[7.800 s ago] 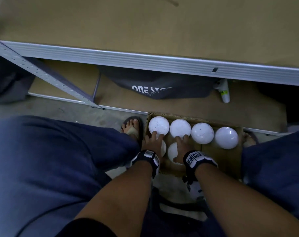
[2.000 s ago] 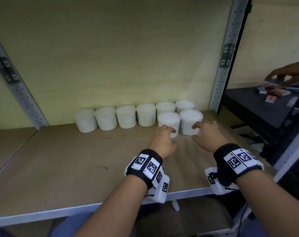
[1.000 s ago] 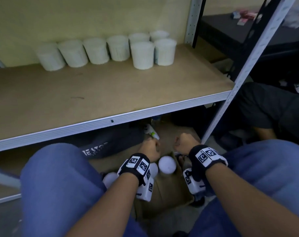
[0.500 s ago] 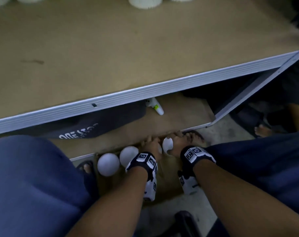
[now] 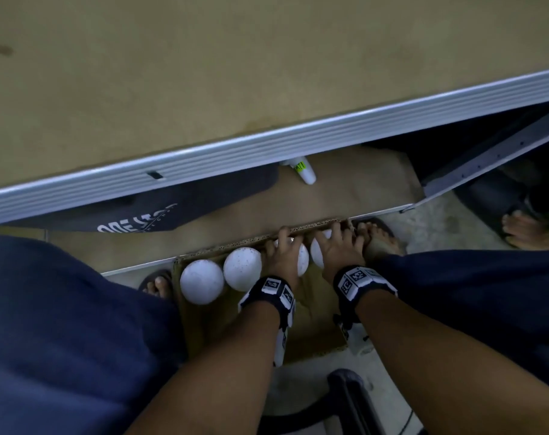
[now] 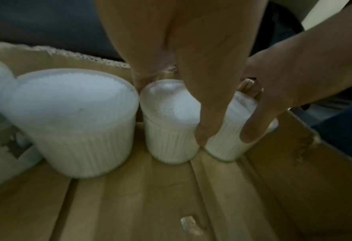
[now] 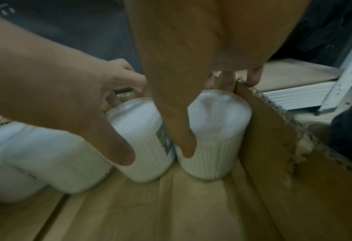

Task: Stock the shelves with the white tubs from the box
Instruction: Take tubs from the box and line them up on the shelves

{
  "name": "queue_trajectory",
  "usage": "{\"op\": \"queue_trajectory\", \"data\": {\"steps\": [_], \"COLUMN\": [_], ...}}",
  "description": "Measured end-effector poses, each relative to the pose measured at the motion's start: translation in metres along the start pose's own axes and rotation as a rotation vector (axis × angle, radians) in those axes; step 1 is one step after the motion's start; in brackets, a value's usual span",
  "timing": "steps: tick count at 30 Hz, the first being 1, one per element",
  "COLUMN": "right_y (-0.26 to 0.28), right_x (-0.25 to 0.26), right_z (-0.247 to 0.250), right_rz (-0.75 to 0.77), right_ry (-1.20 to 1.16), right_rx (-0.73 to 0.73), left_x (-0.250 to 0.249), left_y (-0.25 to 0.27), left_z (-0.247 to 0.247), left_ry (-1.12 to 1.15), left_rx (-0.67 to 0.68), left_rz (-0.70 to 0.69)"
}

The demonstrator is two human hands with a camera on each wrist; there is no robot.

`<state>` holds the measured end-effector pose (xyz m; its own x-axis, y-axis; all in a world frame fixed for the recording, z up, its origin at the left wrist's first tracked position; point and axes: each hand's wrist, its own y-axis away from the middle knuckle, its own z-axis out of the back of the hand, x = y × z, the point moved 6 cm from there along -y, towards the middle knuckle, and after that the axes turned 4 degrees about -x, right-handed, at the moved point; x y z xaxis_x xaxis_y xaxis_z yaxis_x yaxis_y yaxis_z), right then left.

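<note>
Everything here sits relative to the cardboard box (image 5: 310, 312) on the floor, so going left to right: at the box's left end there's a sandalled foot (image 5: 156, 284) just outside the wall, then inside the box a row of four white tubs standing along the far wall. The first tub (image 5: 201, 281) and the second tub (image 5: 243, 269) stand free, touching each other, nobody's hand on them. Next along, the left hand (image 5: 281, 257) is over the third tub (image 6: 171, 124), fingers (image 6: 148, 48) reaching down the far side by the box wall and thumb (image 6: 208, 114) down the near side, so it's curled round that one. Right beside it the right hand (image 5: 339, 252) has the fourth tub (image 7: 216, 135) the same way, thumb (image 7: 179, 130) on the near side and fingertips behind it against the box's far wall; this tub is tucked into the box's right corner. Both held tubs are upright on the box floor as far as I can tell. Past the box's right end is the other foot (image 5: 378, 237). Above and beyond the box runs the shelf (image 5: 266, 58) with its metal edge, and under it a dark bag (image 5: 160, 205) and a small white bottle (image 5: 304, 172).
</note>
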<state>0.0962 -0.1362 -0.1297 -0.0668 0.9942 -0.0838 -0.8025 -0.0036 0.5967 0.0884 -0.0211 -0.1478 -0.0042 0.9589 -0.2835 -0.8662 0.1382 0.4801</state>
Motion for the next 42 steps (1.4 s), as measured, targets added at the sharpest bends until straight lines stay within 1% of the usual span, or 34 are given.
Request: {"op": "queue_trajectory", "data": {"steps": [4,9,12,15,17,18,21,23,26,29,35,38,42], "right_y": [0.008,0.031,0.050,0.065,0.070,0.072,0.078,0.099,0.139,0.172,0.231,0.255,0.274], "right_x": [0.000,-0.011,-0.021,-0.026,-0.023,-0.021,-0.025,-0.029,-0.033,-0.032,-0.032,-0.030,-0.027], "right_z": [0.012,0.038,0.067,0.089,0.104,0.109,0.125,0.146,0.179,0.208,0.255,0.276,0.310], "right_rz": [-0.035,-0.091,-0.068,-0.060,-0.038,-0.020,0.018,0.034,0.054,0.097,0.169,0.206,0.285], "right_ry": [-0.082,-0.214,-0.263,-0.286,-0.305,-0.306,-0.295,-0.309,-0.310,-0.300,-0.357,-0.395,-0.426], "right_rx": [-0.035,-0.005,-0.023,-0.054,-0.072,-0.068,-0.077,-0.117,-0.169,-0.215,-0.336,-0.418,-0.551], "left_x": [-0.004,-0.010,-0.023,-0.034,-0.038,-0.040,-0.048,-0.052,-0.056,-0.064,-0.064,-0.065,-0.062], "left_y": [0.006,0.024,0.036,0.049,0.060,0.067,0.086,0.102,0.122,0.144,0.186,0.208,0.230], "left_z": [0.011,0.035,0.057,0.084,0.103,0.115,0.150,0.175,0.207,0.235,0.285,0.315,0.353], "left_ry": [0.002,0.007,-0.022,0.038,0.083,0.085,0.058,0.033,0.072,0.066,0.081,0.108,0.131], "left_rx": [0.041,0.092,0.160,0.180,0.121,0.091,0.035,-0.014,-0.101,-0.127,-0.220,-0.306,-0.422], "left_rz": [0.000,0.031,0.037,0.027,0.011,0.013,-0.048,-0.080,-0.131,-0.174,-0.253,-0.301,-0.330]}}
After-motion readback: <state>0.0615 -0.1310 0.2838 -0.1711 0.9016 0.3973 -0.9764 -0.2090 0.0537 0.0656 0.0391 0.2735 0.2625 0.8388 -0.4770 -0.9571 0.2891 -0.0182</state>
